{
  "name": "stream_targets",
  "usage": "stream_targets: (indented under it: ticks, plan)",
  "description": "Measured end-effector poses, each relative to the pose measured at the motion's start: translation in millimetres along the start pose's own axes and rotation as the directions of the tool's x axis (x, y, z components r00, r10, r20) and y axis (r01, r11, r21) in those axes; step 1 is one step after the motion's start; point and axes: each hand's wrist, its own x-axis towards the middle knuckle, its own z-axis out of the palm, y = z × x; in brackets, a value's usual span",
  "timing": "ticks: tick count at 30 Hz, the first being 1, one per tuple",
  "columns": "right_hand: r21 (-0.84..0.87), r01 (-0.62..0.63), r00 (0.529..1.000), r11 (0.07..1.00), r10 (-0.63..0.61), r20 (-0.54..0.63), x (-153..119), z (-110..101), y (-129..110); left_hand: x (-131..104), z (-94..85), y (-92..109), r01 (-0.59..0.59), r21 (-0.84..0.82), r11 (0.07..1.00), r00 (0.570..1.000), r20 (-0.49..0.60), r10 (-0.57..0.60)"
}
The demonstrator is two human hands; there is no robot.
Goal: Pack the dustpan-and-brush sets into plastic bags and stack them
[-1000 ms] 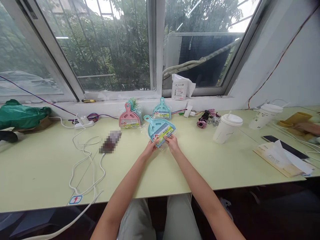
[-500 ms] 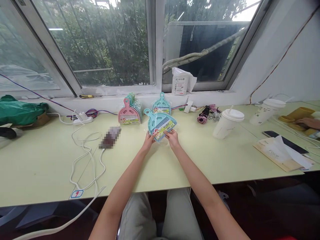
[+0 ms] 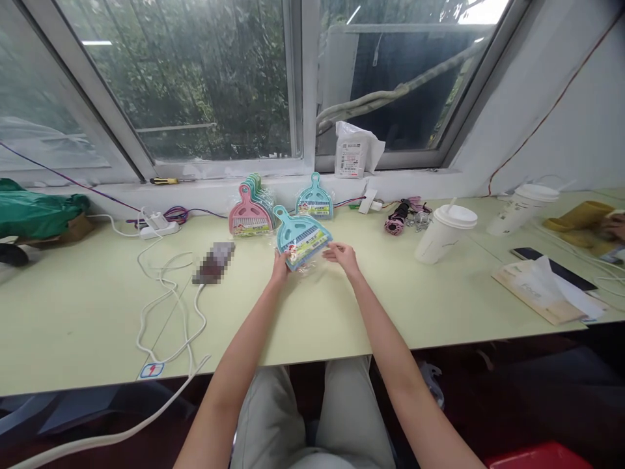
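A blue-green dustpan-and-brush set (image 3: pixel 303 238) in clear plastic wrap is tilted above the table, handle pointing up and left. My left hand (image 3: pixel 280 266) grips its lower left corner. Just off its lower right edge is my right hand (image 3: pixel 343 256), fingers stretched out and holding nothing; whether a fingertip touches the wrap I cannot tell. Behind, another blue-green dustpan set (image 3: pixel 315 198) leans by the window sill. To its left stands a row of several wrapped sets, with a pink dustpan (image 3: pixel 250 215) in front.
A white cable (image 3: pixel 178 306) and a pixelated object (image 3: pixel 213 263) lie to the left, near a power strip (image 3: pixel 159 230). Rightward are a folded umbrella (image 3: pixel 398 218), a lidded cup (image 3: pixel 445 234), a tissue pack (image 3: pixel 537 293) and a phone (image 3: pixel 556 268). Another person's hand (image 3: pixel 616 225) shows far right.
My right hand has let go of the dustpan set's lower edge and moved slightly right. The set has shifted left in my left hand. The view has tilted slightly downward.
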Motion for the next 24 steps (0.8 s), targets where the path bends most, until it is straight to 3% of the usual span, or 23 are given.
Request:
stream_targets:
  ticks: [2, 4, 6, 9, 16, 21, 24]
  plan:
    - [-0.244, 0.226, 0.965, 0.943, -0.251, -0.078, -1.3, -9.2, -1.7, 5.6, -10.5, 6.0, 0.038, -0.059, 0.998, 0.999, -0.031, -0.040]
    - [-0.459, 0.429, 0.880, 0.778, -0.474, 0.019, -2.7, -13.5, -2.7, 9.3, -20.3, 11.5, 0.083, -0.070, 0.994, 0.996, -0.036, -0.086]
    - [-0.552, 0.553, 0.805, 0.624, -0.571, 0.162, -2.7, -12.5, -2.3, 10.5, -26.9, 15.6, 0.132, -0.043, 0.990, 0.991, -0.014, -0.133]
    - [-0.556, 0.618, 0.755, 0.556, -0.616, 0.224, 0.7, -7.2, 1.3, 8.8, -29.1, 17.2, 0.191, 0.024, 0.981, 0.981, 0.034, -0.192]
    - [-0.507, 0.552, 0.803, 0.662, -0.586, 0.110, 6.2, -6.5, 12.7, 3.1, -25.8, 11.2, 0.171, 0.145, 0.975, 0.959, 0.203, -0.198]
    - [-0.454, 0.502, 0.832, 0.736, -0.554, 0.022, 7.2, -3.1, 19.3, -0.9, -28.0, 11.5, 0.142, 0.224, 0.964, 0.917, 0.337, -0.214]
    - [-0.372, 0.466, 0.862, 0.803, -0.507, -0.015, 10.2, -1.1, 24.5, -3.7, -26.0, 12.3, 0.121, 0.252, 0.960, 0.913, 0.351, -0.208]
